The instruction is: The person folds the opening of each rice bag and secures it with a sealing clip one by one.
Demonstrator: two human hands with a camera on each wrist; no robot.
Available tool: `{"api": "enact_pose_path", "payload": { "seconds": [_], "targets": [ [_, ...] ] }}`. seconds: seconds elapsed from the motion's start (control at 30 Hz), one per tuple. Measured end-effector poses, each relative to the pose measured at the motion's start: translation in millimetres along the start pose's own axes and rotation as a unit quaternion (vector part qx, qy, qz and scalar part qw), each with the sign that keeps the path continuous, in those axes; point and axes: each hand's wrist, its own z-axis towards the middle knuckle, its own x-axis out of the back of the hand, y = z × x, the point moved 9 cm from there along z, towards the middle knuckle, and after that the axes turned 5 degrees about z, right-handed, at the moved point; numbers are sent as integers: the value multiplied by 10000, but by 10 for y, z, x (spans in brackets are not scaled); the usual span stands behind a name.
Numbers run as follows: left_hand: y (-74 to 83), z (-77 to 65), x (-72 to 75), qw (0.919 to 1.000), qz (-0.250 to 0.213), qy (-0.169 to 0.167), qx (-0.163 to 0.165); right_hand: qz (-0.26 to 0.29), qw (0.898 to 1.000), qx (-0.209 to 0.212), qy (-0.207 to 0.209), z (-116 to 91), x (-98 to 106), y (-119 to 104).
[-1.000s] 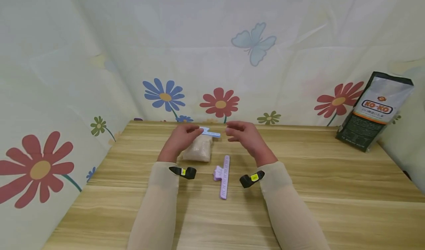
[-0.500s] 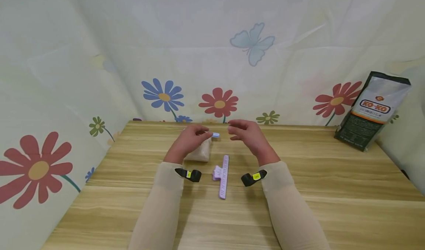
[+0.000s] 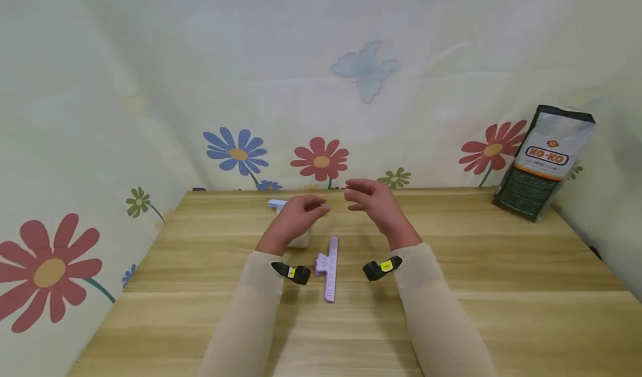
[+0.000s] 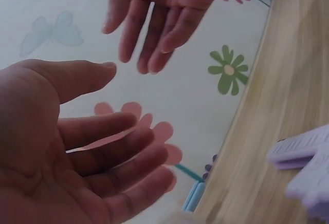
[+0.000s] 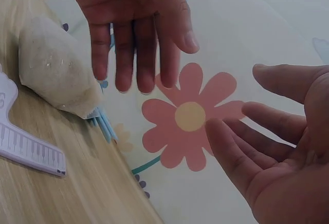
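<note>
My left hand (image 3: 296, 221) hovers above the table with relaxed, apart fingers and holds nothing. From the head, it covers much of a small clear bag of pale grainy stuff (image 5: 56, 64). Facing it across a gap is my right hand (image 3: 378, 204), also empty, its fingers loosely bent. A light blue clip (image 3: 277, 203) lies by the bag at the back, partly hidden. On the table between the forearms is a purple long-bar sealing clip (image 3: 331, 271) with a piano-key pattern, which neither hand touches.
A dark green and silver KO-KO bag (image 3: 544, 165) stands tilted at the table's back right, near the curtain. Flower-printed cloth (image 3: 241, 98) hangs along the back and left of the wooden table (image 3: 451, 310).
My left hand has moved right, across the front of the grain bag, towards the right hand. The right hand has barely moved. The head view has turned slightly.
</note>
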Motion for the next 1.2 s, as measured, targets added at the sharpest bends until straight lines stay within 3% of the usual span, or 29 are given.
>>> {"api": "enact_pose_path", "payload": {
  "seconds": [0.23,0.8,1.2],
  "targets": [
    [105,24,-21,9987,-236,383,-217,-84,9993,278,252,11,80,-167],
    [577,165,-369,9949,-357,270,-909,-432,9923,576,1006,-171,583,-406],
    [842,197,-618,9940,-486,34,-983,-948,9841,654,1355,-365,961,-550]
  ]
}}
